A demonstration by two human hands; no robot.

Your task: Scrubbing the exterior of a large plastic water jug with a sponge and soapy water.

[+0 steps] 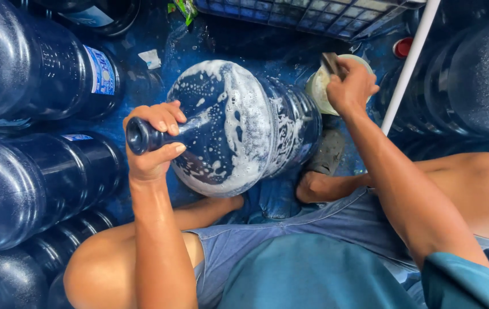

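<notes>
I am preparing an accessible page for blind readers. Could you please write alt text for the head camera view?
A seated person's left hand grips the neck of a large blue water jug lying on its side, covered in soap foam. The right hand holds a tool over a small pale bowl. More blue jugs surround them.

We saw that the big jug (239, 126) was dark blue translucent plastic, glossy and wet, ribbed round its body and smeared with white soap foam. The jugs stacked at our left (21, 171) had the same smooth, shiny plastic, one with a paper label (101, 70). The floor (199, 40) looked blue, wet and glossy. Our shorts (336, 220) were matt denim cloth. The white pipe (407, 66) looked smooth.
</notes>
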